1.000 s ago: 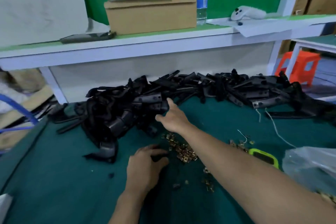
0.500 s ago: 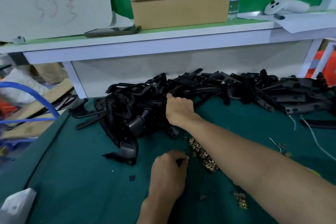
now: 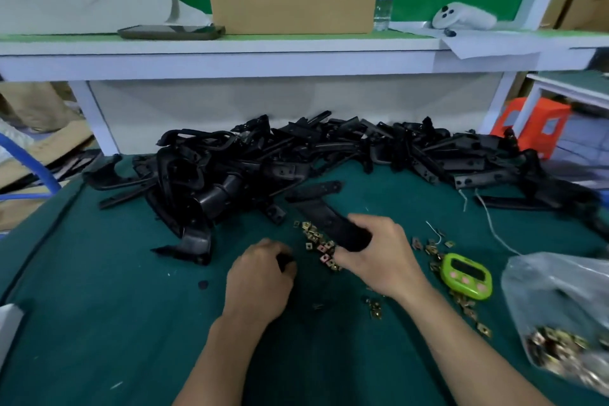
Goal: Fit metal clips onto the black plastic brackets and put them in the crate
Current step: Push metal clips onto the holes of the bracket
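My right hand [image 3: 379, 254] grips a long black plastic bracket [image 3: 324, 211] by its near end, and the far end points up and away toward the pile. My left hand [image 3: 260, 277] is curled on the green mat, with a small dark piece [image 3: 284, 263] showing at its fingertips. Small brass metal clips [image 3: 318, 244] lie scattered between the two hands. A big pile of black brackets [image 3: 296, 158] stretches across the back of the mat. No crate is in view.
A green timer [image 3: 466, 275] lies right of my right hand. A clear plastic bag of clips [image 3: 560, 323] sits at the right edge. Loose clips [image 3: 375, 306] and white strings [image 3: 491, 224] lie nearby. A white shelf [image 3: 263, 53] overhangs the pile, carrying a cardboard box [image 3: 290, 0].
My right hand pulled a bracket out of the pile and drew it back toward me. My left hand stayed curled on the mat by the clips.
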Demonstrator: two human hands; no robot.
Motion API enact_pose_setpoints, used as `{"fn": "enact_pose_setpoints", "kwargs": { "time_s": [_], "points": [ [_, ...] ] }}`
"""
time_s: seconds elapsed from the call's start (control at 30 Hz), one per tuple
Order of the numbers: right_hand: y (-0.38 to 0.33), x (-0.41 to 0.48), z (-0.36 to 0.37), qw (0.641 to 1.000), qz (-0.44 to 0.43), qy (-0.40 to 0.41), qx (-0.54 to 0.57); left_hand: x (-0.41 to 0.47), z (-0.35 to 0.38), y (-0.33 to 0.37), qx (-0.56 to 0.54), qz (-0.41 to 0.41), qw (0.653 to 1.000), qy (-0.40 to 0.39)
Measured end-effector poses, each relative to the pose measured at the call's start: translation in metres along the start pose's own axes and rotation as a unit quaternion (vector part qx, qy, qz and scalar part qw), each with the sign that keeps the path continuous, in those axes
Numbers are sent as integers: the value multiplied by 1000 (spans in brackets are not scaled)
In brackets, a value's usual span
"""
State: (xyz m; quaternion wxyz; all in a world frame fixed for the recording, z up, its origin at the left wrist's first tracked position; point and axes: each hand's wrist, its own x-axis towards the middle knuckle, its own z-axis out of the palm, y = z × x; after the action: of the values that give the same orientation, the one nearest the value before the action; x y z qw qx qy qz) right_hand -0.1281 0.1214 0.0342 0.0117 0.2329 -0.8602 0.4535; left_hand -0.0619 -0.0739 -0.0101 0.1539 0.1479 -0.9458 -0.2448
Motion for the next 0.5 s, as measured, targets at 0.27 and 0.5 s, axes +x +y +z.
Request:
{"fn": "enact_pose_setpoints", "kwargs": {
  "time_s": [0.27, 0.5],
  "points": [
    [5, -34, -9, 929, 87, -127, 336, -10, -8, 27, -409, 39, 911, -24],
    [16, -27, -24, 934, 177, -179, 254, -18, -16, 37, -559, 25, 826, -69]
  ]
}}
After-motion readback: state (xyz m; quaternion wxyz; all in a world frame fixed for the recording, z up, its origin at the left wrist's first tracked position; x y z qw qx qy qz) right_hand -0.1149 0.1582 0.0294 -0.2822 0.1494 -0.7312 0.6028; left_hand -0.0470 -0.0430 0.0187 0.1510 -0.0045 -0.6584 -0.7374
